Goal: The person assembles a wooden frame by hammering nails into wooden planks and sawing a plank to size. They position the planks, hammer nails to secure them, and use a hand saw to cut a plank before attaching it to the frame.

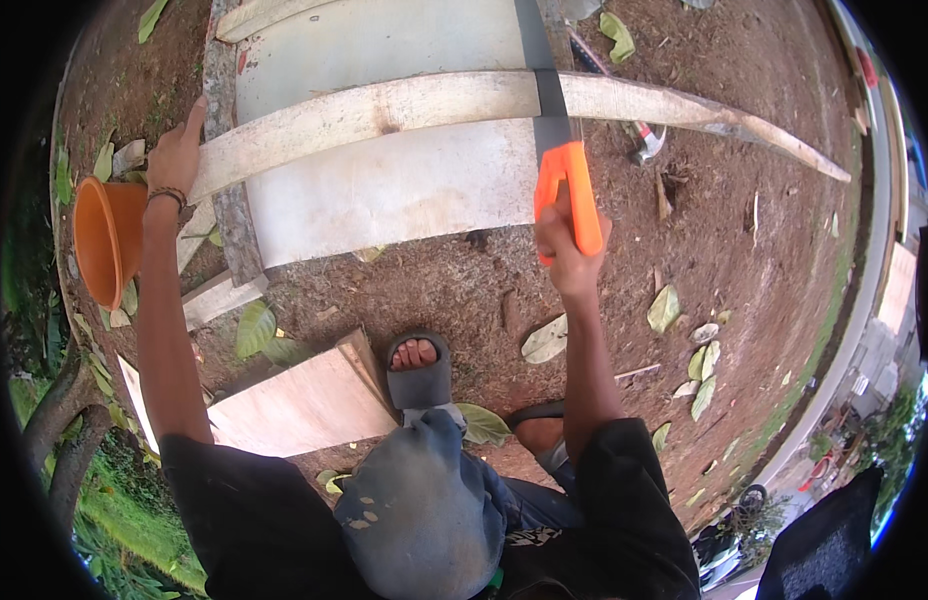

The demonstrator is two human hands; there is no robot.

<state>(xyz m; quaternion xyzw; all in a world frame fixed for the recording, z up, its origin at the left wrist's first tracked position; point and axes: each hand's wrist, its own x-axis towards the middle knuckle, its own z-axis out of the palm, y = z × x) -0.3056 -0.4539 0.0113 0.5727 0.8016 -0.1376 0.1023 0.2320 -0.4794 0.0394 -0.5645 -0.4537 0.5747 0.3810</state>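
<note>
My right hand (572, 248) is wrapped round the orange handle of a handsaw (566, 190). The saw's dark blade points away from me and lies across a long, pale wooden plank (404, 105). At the plank's left end, my left hand (174, 155) holds it down, one finger stretched along the wooden frame; its other fingers are partly hidden. Underneath, the plank crosses a whitish panel (384, 185) edged by a rough wooden bar (239, 225). The plank's right end juts out past the panel, over the ground.
An orange bucket (109, 240) lies tipped beside my left forearm. A hammer (646, 143) rests on the soil right of the saw. Near my sandalled foot (420, 370) lies a pale board (304, 405). Fallen leaves (664, 310) dot the brown ground; a kerb runs along the right.
</note>
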